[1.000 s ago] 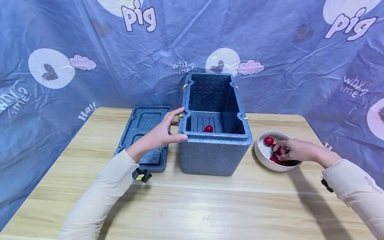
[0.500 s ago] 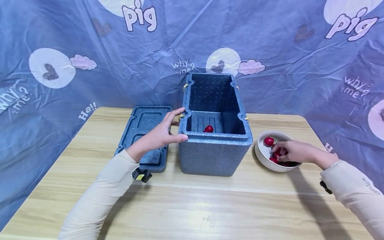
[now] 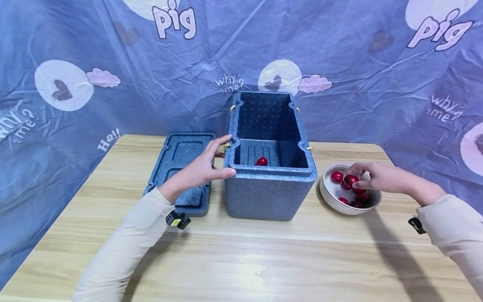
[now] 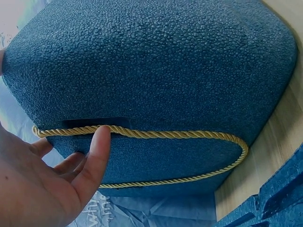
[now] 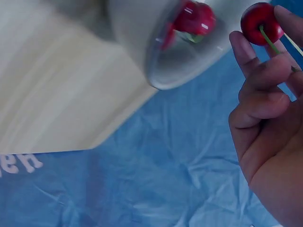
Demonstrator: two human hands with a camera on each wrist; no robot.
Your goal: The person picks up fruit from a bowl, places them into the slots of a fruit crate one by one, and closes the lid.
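Observation:
In the head view, my right hand (image 3: 383, 178) is over a white bowl (image 3: 329, 199). Thumb and fingertips pinch a red cherry (image 5: 253, 21), its green stem trailing toward the palm in the right wrist view. Several more cherries (image 3: 337, 177) lie in the bowl. A tall blue foam box (image 3: 264, 199) stands lidless in the middle, with a cherry (image 3: 262, 161) on its floor. My left hand (image 3: 203, 167) rests against the box's left side, thumb at the front corner and fingers spread along the rim. A twisted gold rope (image 4: 189, 134) passes by these fingers.
The box's blue lid (image 3: 188, 151) lies on the wooden table (image 3: 241, 260), left of the box and under my left forearm. A blue printed cloth (image 3: 170, 84) hangs right behind the table. The bowl stands near the table's right edge.
My right hand has risen from among the cherries in the bowl, lifting one between its fingertips. The left hand and the box have stayed put.

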